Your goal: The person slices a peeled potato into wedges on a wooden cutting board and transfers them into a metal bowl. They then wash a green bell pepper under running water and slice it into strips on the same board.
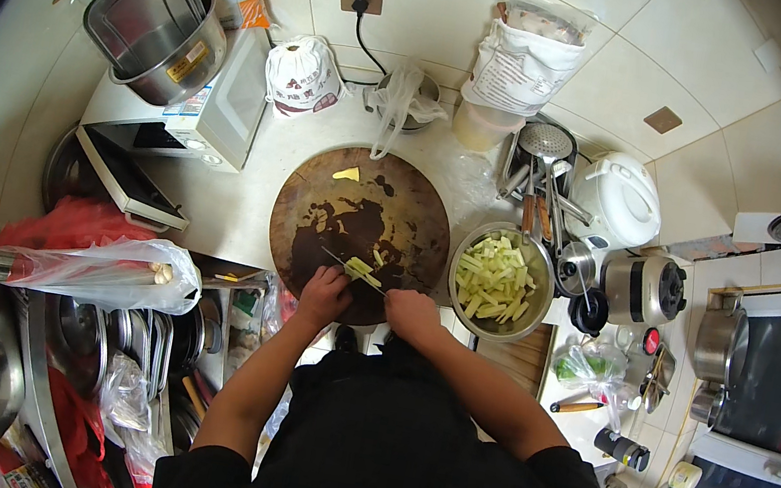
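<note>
A round wooden chopping board (431, 227) with dark wet patches lies on the white counter before me. My right hand (413, 315) grips the handle of a kitchen knife (371, 283), whose thin blade points left across the near part of the board. Curled fingers of my left hand (323, 298) hold pale green vegetable sticks (362, 268) down beside the blade. A few small cut bits lie just beyond it. Farther back on the board rests a yellow scrap (346, 173). Right of the board, a steel bowl (454, 307) holds many cut pale green sticks (496, 275).
A microwave (228, 114) with its door (134, 183) hanging open stands left, a steel pot (193, 67) on top. Ladles (545, 146), a white rice cooker (620, 199) and a dark-lidded appliance (634, 288) crowd the right. A plastic bag (114, 271) hangs at the left shelf.
</note>
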Available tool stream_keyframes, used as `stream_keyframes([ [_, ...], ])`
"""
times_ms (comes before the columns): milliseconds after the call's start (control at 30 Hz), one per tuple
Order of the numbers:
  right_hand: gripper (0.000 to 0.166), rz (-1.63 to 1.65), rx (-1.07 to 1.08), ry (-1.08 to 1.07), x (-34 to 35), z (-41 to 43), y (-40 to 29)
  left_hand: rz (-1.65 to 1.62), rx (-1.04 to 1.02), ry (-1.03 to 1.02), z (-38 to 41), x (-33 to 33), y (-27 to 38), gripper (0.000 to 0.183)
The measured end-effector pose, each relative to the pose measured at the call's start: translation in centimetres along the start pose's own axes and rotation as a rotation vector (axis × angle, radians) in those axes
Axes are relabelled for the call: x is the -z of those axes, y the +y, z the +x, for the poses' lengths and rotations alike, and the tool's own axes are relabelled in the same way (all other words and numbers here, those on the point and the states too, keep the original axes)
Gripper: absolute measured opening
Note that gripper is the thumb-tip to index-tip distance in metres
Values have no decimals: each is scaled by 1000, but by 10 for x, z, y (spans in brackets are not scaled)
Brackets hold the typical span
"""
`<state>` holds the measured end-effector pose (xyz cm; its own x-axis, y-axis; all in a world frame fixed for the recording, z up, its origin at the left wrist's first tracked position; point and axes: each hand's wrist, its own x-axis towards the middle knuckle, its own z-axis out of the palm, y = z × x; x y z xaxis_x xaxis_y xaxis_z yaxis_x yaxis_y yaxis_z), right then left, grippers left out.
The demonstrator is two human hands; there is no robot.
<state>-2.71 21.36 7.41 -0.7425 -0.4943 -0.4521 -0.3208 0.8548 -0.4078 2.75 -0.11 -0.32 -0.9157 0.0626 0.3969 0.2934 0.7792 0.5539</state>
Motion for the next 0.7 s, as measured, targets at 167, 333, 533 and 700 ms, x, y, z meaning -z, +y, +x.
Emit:
stream_keyframes([
  [167, 27, 4, 10, -18, -14, 0, 4, 16, 28, 22, -6, -7, -3, 26],
  [333, 29, 45, -15, 21, -23, 11, 4, 5, 22, 15, -10, -6, -7, 23],
  [533, 33, 39, -5, -64, -5, -10, -9, -18, 64, 60, -16, -12, -9, 24],
  [700, 33, 64, -29, -19, -32, 9, 1, -29, 47, 52, -17, -7, -5, 26],
])
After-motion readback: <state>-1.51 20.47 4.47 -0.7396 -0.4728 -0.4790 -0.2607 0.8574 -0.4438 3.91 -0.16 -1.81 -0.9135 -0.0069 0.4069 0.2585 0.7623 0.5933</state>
